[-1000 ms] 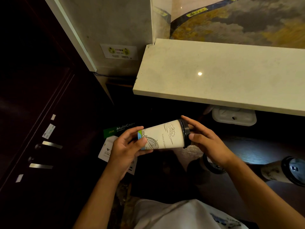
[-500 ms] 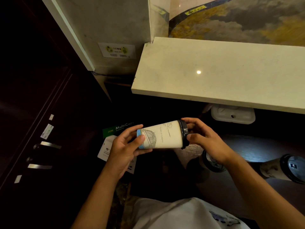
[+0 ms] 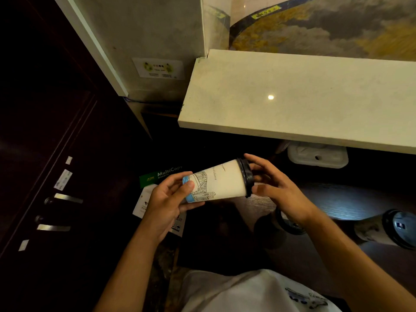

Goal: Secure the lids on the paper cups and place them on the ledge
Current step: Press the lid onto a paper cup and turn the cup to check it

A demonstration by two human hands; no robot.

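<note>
A white paper cup (image 3: 222, 182) with a line drawing and a blue base lies sideways in the air, its black lid (image 3: 247, 176) pointing right. My left hand (image 3: 167, 199) grips the cup's base end. Spread around the lid is my right hand (image 3: 278, 191), fingertips touching its rim. The pale stone ledge (image 3: 292, 97) stretches above the hands with nothing on it. A second lidded cup (image 3: 391, 228) lies at the right on the dark wooden table. Another cup with a black lid (image 3: 287, 224) is partly hidden under my right wrist.
A white moulded lid or tray (image 3: 317, 155) sits under the ledge. A green paper box (image 3: 157, 176) and white sheets (image 3: 144, 201) lie below my left hand. Dark cabinet doors with metal handles (image 3: 65, 198) fill the left. A marble pillar (image 3: 153, 41) stands at the ledge's left end.
The cup has turned in my hands, showing a different part of its drawing. My right fingers have loosened and spread around the lid.
</note>
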